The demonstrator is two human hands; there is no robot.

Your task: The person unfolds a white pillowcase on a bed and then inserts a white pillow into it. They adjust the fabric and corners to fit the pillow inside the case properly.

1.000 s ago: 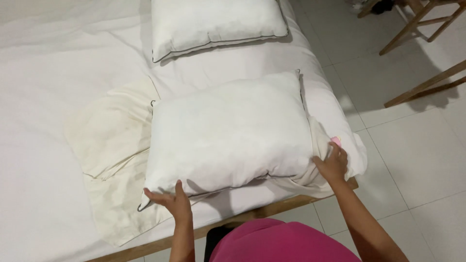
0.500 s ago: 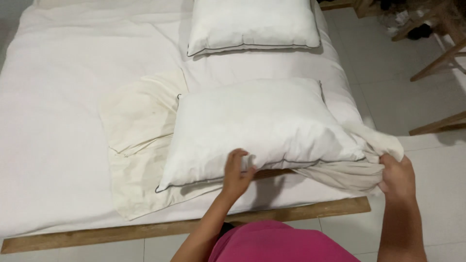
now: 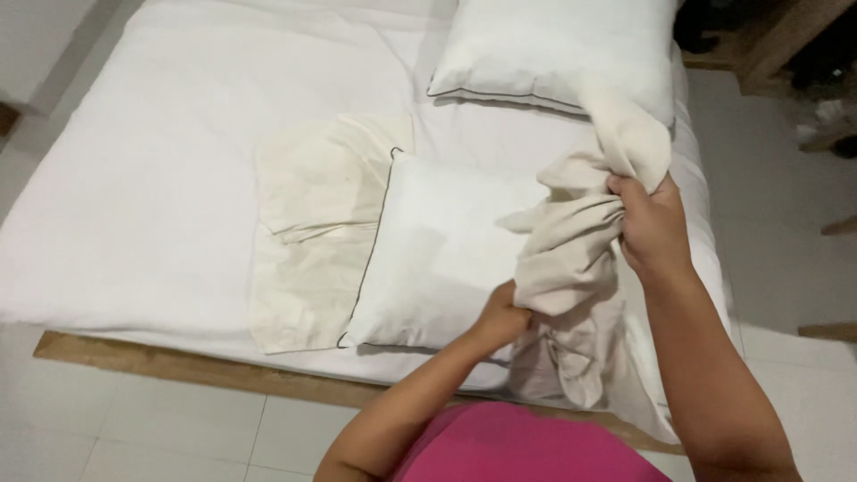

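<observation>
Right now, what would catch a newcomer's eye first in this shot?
Both hands, left and right, grip a bunched cream cloth lifted above the near pillow on the white bed. A yellowish flat pillowcase lies left of that pillow; a second pillow sits farther back.

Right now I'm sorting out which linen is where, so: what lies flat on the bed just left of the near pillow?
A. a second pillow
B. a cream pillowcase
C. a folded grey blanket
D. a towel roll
B: a flat cream pillowcase lies on the white bed sheet, its edge tucked under the near pillow; the other pillow sits farther up the bed.
</observation>
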